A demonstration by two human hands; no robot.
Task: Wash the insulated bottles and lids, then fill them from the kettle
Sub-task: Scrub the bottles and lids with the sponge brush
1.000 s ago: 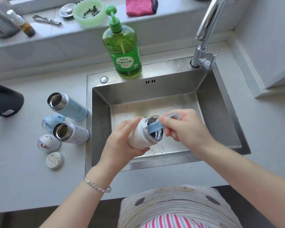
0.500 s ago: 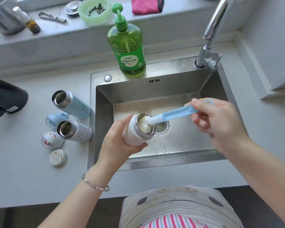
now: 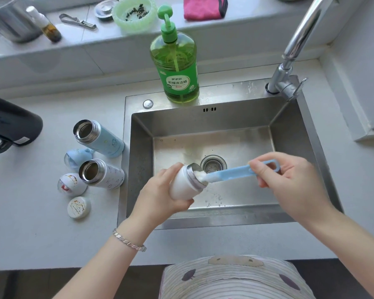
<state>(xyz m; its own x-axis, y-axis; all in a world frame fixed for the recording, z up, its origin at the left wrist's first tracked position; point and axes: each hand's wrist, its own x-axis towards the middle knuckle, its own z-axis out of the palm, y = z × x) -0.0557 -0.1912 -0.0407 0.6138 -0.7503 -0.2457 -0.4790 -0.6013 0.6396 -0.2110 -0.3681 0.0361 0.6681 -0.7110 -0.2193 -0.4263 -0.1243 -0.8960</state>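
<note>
My left hand [image 3: 160, 197] grips a white insulated bottle [image 3: 183, 185] tilted over the steel sink [image 3: 289, 130], its mouth facing right. My right hand [image 3: 289, 180] pinches the blue handle of a bottle brush [image 3: 231, 173] whose white sponge head sits at the bottle's mouth. On the counter to the left stand a light blue bottle [image 3: 99, 137] and a white patterned bottle [image 3: 102, 173], both without caps. Beside them lie a blue lid [image 3: 78, 157] and two white lids [image 3: 71, 184] [image 3: 79, 207]. A dark kettle [image 3: 11, 128] sits at the far left edge.
A green dish-soap pump bottle [image 3: 177, 67] stands on the sink's back rim. The tap [image 3: 294, 52] rises at the right rear corner. The ledge behind holds a green strainer bowl [image 3: 134, 14], a pink cloth [image 3: 205, 7], a small spray bottle [image 3: 45, 24] and a metal pot [image 3: 9, 20].
My right hand has drawn the brush out to the right, from deep inside the bottle until only its sponge head is at the mouth. The bottle has tilted further toward the right.
</note>
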